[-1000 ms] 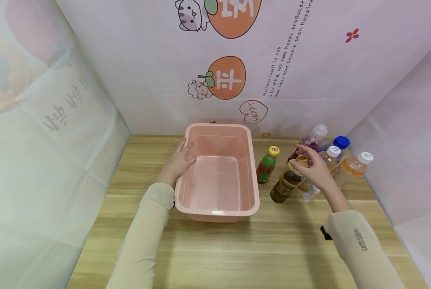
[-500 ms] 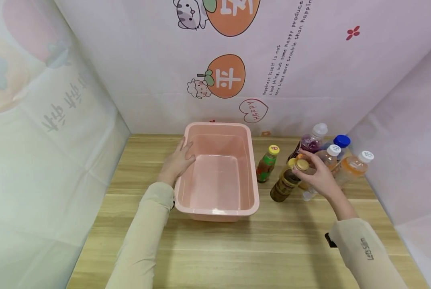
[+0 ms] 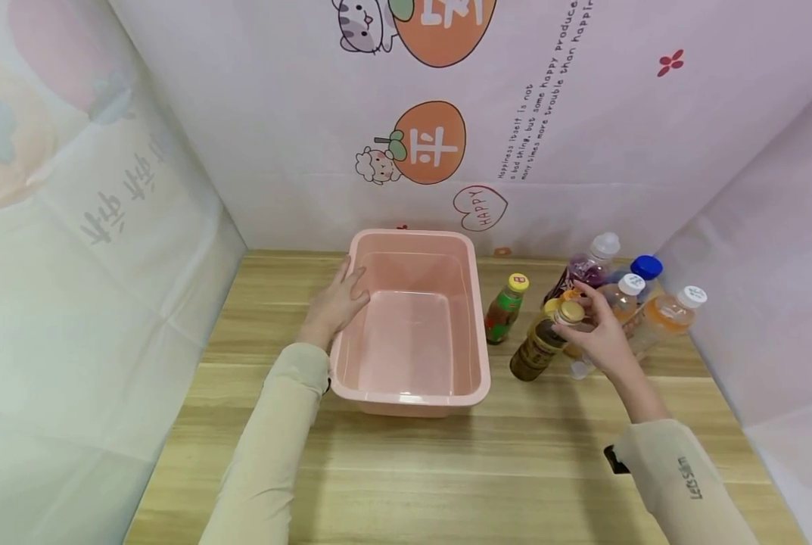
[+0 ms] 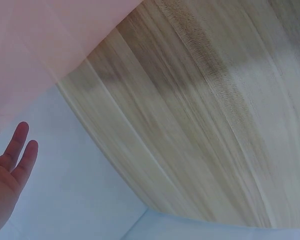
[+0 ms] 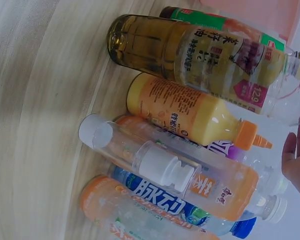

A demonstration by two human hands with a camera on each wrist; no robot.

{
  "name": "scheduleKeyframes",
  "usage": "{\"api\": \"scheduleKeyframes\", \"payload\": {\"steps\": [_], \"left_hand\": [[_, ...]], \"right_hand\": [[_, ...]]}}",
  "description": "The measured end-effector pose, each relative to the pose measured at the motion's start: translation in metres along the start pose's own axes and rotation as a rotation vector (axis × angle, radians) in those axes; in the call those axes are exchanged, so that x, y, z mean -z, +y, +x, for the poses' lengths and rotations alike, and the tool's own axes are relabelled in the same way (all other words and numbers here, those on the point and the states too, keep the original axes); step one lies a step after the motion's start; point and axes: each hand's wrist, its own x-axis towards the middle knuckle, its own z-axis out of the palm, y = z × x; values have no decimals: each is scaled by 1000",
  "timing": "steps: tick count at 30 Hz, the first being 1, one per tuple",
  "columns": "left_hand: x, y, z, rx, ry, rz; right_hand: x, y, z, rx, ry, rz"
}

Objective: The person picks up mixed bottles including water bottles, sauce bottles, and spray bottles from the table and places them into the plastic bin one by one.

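A pink plastic basin (image 3: pixel 412 398) stands in the middle of the table. My left hand (image 3: pixel 334 306) rests at its left rim, fingers spread; the left wrist view shows two straight fingers (image 4: pixel 21 155) beside the pink wall. To the right, a cooking oil bottle (image 3: pixel 538 348) with a gold cap (image 3: pixel 572 310) stands upright. My right hand (image 3: pixel 603 337) pinches it by the cap, thumb on the near side and fingers behind. In the right wrist view the oil bottle (image 5: pixel 215 60) shows its label, with my fingertips (image 5: pixel 290 147) by its neck.
A small green bottle (image 3: pixel 504 309) with a yellow lid stands between basin and oil bottle. Behind my right hand are several bottles: a purple drink (image 3: pixel 588 265), a blue-capped bottle (image 3: pixel 646 267), orange drinks (image 3: pixel 671 309), a yellow squeeze bottle (image 5: pixel 180 107) and a clear pump bottle (image 5: pixel 140 155).
My right hand has come from above the oil bottle to its cap, thumb and fingers now around it. My left hand stays at the basin rim.
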Motion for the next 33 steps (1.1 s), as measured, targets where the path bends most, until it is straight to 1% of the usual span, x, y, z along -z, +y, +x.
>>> {"api": "scheduleKeyframes", "payload": {"steps": [10,13,17,20,23,26,30,33], "left_hand": [[-1,-2,0,5,1,-10],[-1,-3,1,4,4,-17],[-2,-4,2,5,6,-26],[-2,-3,2,6,2,-33],[-1,-2,2,10,-3,-38],[-1,-1,2,18,-5,-34],[-2,-2,1,22,-9,-27],[-2,-2,2,24,-9,-25]], "right_hand": [[-8,-11,-3,82,109,-39],[-10,-13,-3,108,119,-59],[-12,-18,-4,149,111,-86],[-12,-24,-5,168,129,-100],[-8,-35,-5,194,158,-101],[-4,-49,-6,238,175,-88],[1,-70,-6,292,206,-47],[7,-85,-4,304,232,1]]}}
